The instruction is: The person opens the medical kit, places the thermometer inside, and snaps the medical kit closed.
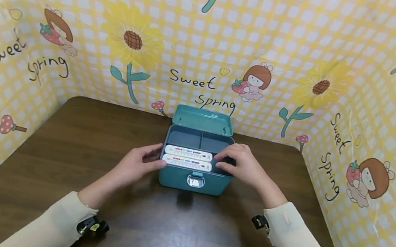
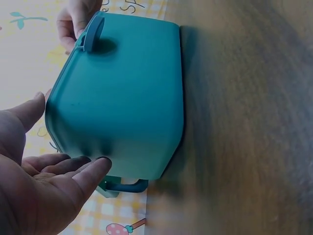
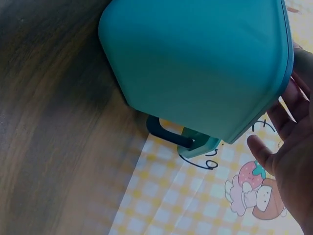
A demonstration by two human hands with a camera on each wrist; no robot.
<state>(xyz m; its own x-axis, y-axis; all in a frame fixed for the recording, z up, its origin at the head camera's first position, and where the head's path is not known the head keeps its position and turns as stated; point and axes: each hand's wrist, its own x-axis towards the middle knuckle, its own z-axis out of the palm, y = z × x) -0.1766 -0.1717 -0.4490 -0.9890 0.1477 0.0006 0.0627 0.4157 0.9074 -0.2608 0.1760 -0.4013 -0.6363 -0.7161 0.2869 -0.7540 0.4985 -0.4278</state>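
A teal storage box [image 1: 175,178] stands on the table with its lid [image 1: 204,120] raised at the back. Two white strip thermometers [image 1: 188,153] with coloured scales lie side by side in the front compartment. My left hand [image 1: 139,162] is at the box's left side, its thumb by the front corner; in the left wrist view its fingers [image 2: 93,176] extend along the wall. Over the right rim reaches my right hand [image 1: 242,163], fingers bent down beside the thermometers' right ends. A gap shows between thumb and fingers, with nothing visible in it; the right wrist view hides the fingertips.
Behind the thermometers, a divider [image 1: 201,140] splits the back of the box into two compartments. A metal latch [image 1: 195,181] is on the front, and a handle [image 3: 166,134] shows low on the box. Yellow checked cloth [image 1: 211,46] surrounds the dark wooden table [image 1: 178,235].
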